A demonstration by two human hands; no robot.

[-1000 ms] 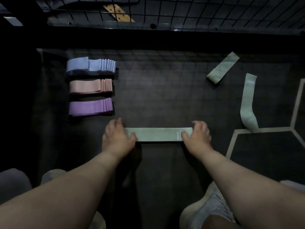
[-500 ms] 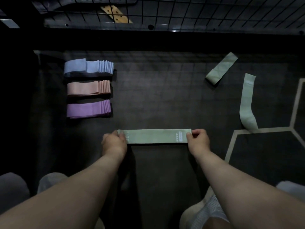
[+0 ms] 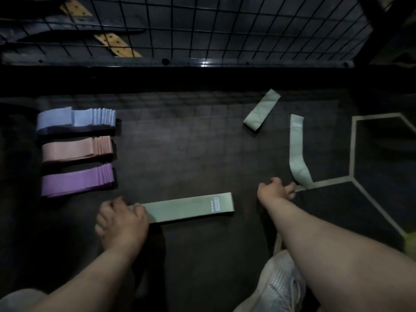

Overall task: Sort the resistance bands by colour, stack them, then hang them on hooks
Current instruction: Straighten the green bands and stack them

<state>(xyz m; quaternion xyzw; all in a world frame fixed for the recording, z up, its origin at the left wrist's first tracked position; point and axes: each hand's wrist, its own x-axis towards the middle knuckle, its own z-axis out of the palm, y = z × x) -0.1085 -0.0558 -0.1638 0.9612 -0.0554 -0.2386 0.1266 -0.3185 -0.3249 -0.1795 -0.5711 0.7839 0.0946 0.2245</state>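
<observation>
Green band [image 3: 186, 208], likely limp and light, lies at 6 o'clock, its left end pinched by the left hand [image 3: 121, 219]; best lifted by both ends. Right hand [image 3: 275, 191], toward 3 o'clock: I cannot tell its grip.

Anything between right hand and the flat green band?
No. Head view shows only bare dark mat between the right hand and the flat green band.

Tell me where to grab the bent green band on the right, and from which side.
Pinch the bent green band at its near end, coming from the left, where the right hand is. It lies flat, and past the kink that end angles nearest those fingers.
</observation>
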